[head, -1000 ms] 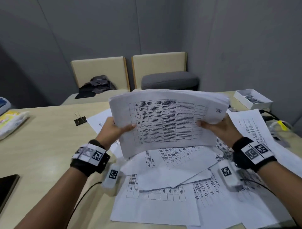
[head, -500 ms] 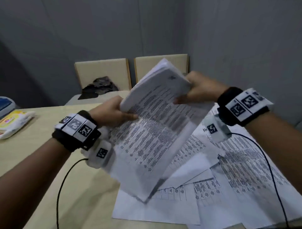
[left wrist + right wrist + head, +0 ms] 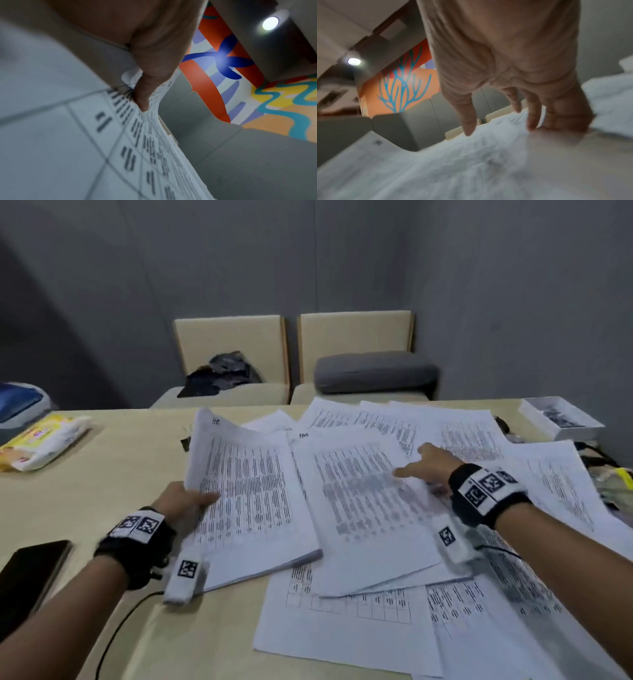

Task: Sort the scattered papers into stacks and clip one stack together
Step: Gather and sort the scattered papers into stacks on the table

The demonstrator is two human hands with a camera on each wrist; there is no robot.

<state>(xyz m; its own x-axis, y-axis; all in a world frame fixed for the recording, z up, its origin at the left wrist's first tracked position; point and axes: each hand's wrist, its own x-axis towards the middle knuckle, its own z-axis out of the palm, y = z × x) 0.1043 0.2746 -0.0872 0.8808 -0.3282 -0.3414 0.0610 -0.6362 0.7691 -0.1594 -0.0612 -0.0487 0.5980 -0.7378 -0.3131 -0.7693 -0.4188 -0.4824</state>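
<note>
On the left edge of the table [image 3: 85, 498] lies a dark phone [image 3: 27, 573], and further back a yellow-white packet [image 3: 44, 440]. The left hand [image 3: 181, 501] holds a thick stack of printed papers [image 3: 250, 501] by its left edge, thumb [image 3: 145, 93] on top, the far end curling up. To the right, the right hand [image 3: 431, 463] rests with spread, straight fingers [image 3: 469, 121] on the loose sheets [image 3: 370, 508], which overlap across the table. A white box [image 3: 561, 419] stands at the far right.
</note>
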